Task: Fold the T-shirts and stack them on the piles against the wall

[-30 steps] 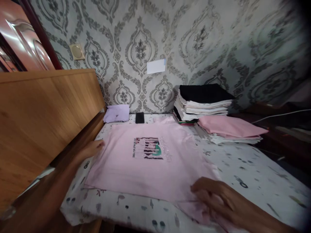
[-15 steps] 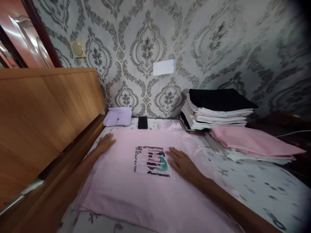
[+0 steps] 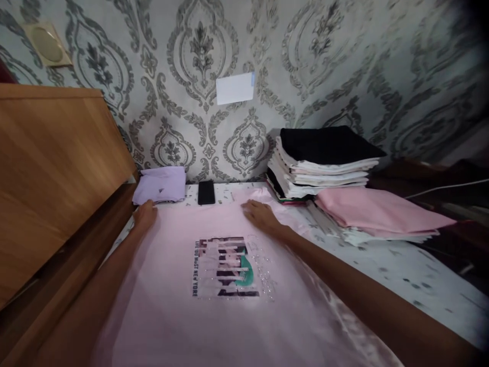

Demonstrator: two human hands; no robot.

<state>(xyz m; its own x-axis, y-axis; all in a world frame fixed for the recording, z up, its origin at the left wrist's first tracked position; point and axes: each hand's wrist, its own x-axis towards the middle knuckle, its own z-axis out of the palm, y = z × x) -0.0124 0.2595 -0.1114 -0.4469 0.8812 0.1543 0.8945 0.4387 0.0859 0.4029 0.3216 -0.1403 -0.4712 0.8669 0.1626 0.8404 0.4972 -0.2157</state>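
Note:
A pale pink T-shirt [image 3: 164, 265] lies spread out before me, with a printed picture, dark lettering and glittery marks on its front. My left hand [image 3: 145, 215] is closed on the shirt's far left corner, beside the wooden panel. At the far edge, near the neck end, my right hand [image 3: 262, 215] has its fingers pinched on the cloth. Both forearms reach along the sides of the shirt, whose near part runs out of view.
A folded lilac garment [image 3: 160, 186] and a black phone [image 3: 206, 192] lie near the wall. Right of them stand a tall stack of folded clothes [image 3: 324, 173] and a lower pile topped with pink cloth [image 3: 382, 211]. A wooden panel [image 3: 57, 168] borders the left side.
My right hand has moved from beside the print to the shirt's far edge and closed there. My left hand has closed on the corner. The view has shifted right and closer.

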